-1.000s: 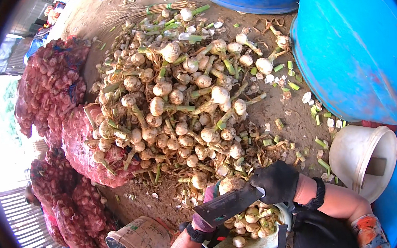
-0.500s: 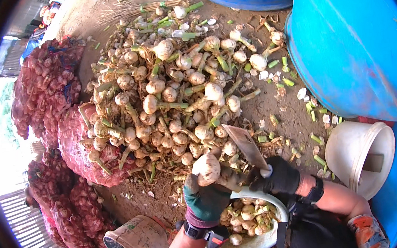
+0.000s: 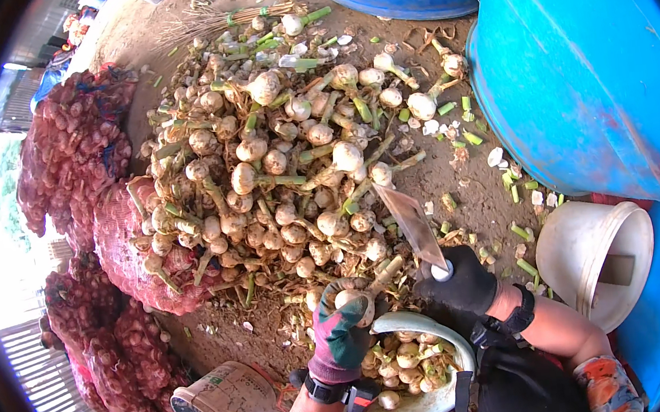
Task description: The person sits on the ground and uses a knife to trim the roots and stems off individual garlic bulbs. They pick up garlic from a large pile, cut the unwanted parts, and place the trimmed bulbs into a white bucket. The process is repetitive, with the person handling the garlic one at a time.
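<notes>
My left hand [image 3: 341,334], in a green and maroon glove, is closed around a garlic bulb [image 3: 354,297]. The bulb's thick pale stem [image 3: 387,273] sticks out up and to the right. In my black-gloved right hand [image 3: 461,281], the fingers wrap the pale handle of a broad-bladed knife [image 3: 411,222]. Its blade points up and left, apart from the stem. Below and between my hands sits a pale bowl [image 3: 461,344] with trimmed garlic bulbs [image 3: 408,361] in it. Just beyond my hands lies a large heap of garlic with stems [image 3: 263,173].
Net sacks of garlic [image 3: 78,143] line the left side. A dirty white bucket [image 3: 234,402] lies tipped at lower left, and another white bucket [image 3: 589,252] at right. Large blue tubs [image 3: 571,71] stand at upper right. Cut stem pieces [image 3: 523,231] litter the ground.
The garlic bulb in my left hand has turned and dropped slightly, so its stem now points up and right. The knife has moved a little away from the stem.
</notes>
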`<state>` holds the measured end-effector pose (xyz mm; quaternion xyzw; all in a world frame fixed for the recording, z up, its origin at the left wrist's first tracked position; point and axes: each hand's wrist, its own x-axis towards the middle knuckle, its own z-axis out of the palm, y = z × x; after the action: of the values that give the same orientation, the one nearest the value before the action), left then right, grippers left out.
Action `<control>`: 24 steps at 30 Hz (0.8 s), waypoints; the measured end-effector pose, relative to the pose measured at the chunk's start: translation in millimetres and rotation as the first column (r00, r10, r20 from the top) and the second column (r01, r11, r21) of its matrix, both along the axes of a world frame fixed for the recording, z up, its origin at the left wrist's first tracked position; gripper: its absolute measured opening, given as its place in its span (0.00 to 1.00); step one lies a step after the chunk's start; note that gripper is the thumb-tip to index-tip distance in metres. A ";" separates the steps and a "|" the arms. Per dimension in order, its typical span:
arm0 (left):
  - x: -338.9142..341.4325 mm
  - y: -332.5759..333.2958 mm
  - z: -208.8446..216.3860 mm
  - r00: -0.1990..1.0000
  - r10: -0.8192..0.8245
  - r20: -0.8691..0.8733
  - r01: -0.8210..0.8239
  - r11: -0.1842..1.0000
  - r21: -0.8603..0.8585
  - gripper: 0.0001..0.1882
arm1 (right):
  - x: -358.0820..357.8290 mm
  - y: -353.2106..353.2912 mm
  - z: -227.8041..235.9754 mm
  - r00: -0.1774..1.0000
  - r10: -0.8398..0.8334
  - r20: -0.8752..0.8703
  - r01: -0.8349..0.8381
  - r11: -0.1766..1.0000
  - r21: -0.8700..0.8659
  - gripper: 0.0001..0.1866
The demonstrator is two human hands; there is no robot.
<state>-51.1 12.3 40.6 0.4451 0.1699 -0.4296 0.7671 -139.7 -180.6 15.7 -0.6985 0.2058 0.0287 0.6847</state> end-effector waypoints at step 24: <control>71.8 69.4 -84.1 -0.103 -0.928 -0.359 0.193 -0.372 0.908 0.45 | -25.1 2.4 -47.6 0.884 0.225 -0.409 -0.177 0.972 0.152 0.15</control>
<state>20.8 81.7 -43.6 0.8495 -0.2707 -0.4377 -0.1164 -164.8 -178.2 -31.8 -0.6544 0.2740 0.2619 0.6543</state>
